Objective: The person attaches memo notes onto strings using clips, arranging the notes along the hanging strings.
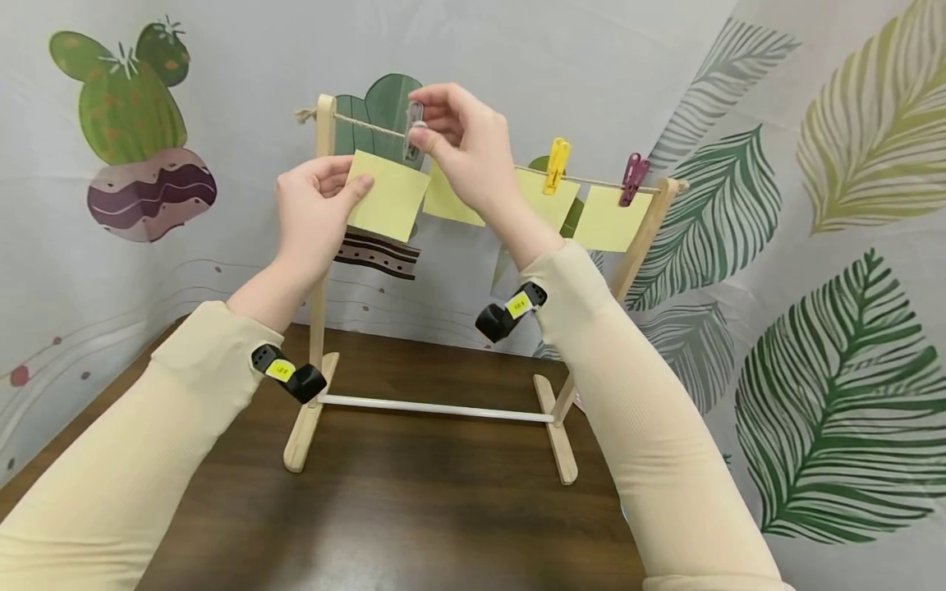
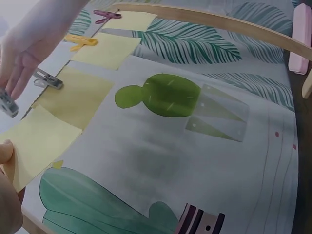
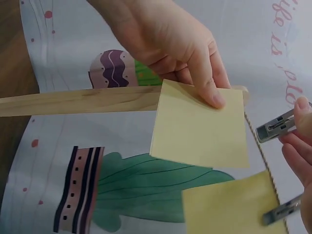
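Observation:
My left hand [image 1: 306, 209] pinches a pale yellow paper square [image 1: 388, 197] between thumb and fingers, near the left end of a twine line [image 1: 373, 126]. The paper's upper edge sits just below the twine. Up at the line, my right hand [image 1: 473, 144] pinches a grey clothespin [image 1: 414, 139], whose nose points toward the twine in the right wrist view. Beside the held square hangs another yellow square [image 3: 229, 202], clipped by a second grey clothespin [image 2: 48, 79] that my right hand hides in the head view.
Farther right, a yellow clothespin [image 1: 557, 166] and a purple clothespin [image 1: 634, 179] each hold a paper square on the twine. The wooden frame [image 1: 318, 328] with a white lower bar [image 1: 436, 406] stands on a dark table [image 1: 414, 501]. Behind hangs a plant-printed cloth [image 1: 251, 98].

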{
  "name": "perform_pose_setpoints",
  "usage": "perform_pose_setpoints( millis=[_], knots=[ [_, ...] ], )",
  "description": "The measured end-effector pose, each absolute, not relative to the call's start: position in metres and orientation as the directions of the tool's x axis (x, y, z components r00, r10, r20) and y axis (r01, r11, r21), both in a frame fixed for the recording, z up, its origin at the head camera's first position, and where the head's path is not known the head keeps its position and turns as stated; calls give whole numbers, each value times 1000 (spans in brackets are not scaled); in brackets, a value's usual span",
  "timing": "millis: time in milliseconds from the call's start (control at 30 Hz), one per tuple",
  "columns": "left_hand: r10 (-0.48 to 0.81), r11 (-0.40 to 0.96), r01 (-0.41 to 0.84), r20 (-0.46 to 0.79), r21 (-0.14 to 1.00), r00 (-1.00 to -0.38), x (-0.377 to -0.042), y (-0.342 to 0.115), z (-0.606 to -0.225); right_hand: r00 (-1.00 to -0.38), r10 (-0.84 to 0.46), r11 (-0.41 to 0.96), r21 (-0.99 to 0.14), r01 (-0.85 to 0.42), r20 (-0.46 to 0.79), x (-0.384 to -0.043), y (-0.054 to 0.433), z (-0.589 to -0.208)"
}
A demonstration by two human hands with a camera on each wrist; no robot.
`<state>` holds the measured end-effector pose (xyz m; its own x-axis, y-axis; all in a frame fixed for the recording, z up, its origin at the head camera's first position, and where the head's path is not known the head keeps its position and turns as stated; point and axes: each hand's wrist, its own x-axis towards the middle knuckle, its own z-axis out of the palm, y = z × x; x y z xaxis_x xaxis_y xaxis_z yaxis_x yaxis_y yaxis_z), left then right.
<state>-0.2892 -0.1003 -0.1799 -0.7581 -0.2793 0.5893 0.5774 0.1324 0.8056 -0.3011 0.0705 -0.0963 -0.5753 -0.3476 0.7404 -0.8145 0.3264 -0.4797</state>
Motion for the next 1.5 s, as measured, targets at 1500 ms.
perform_pose_setpoints(
  millis=[1500],
  knots=[
    [-444, 175, 503, 523, 847, -727, -299, -86, -167, -763, -196, 601, -539, -590, 616, -316, 33, -79]
  ],
)
